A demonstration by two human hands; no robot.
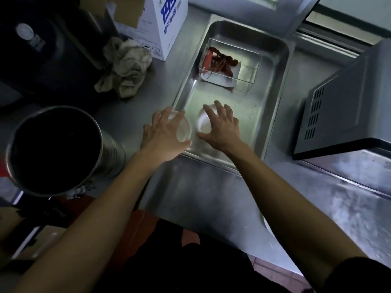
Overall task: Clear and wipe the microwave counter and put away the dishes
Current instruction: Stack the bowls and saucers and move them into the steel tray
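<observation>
Steel pot (57, 153) left standing at counter's left edge. Rag (124, 68) left crumpled beside box (160, 24); wiping judged not yet begun. Small clear dish (183, 129) gripped by left hand (163, 136), fingers curled round it, over rim of steel tray (275, 98). White dish (202, 123) in tray covered by right hand (222, 127), fingers spread; grip cannot be told. Clear tub (230, 64) of red chillies left at tray's far end. Microwave (347, 108) at right. Clearing judged early.

I read this as a commercial kitchen: a stainless steel counter (211, 197) carries a deep steel tray (273, 85), with a microwave (347, 111) just right of the tray, a tall steel pot (57, 151) well to its left, and a crumpled rag (124, 68) between them.
</observation>
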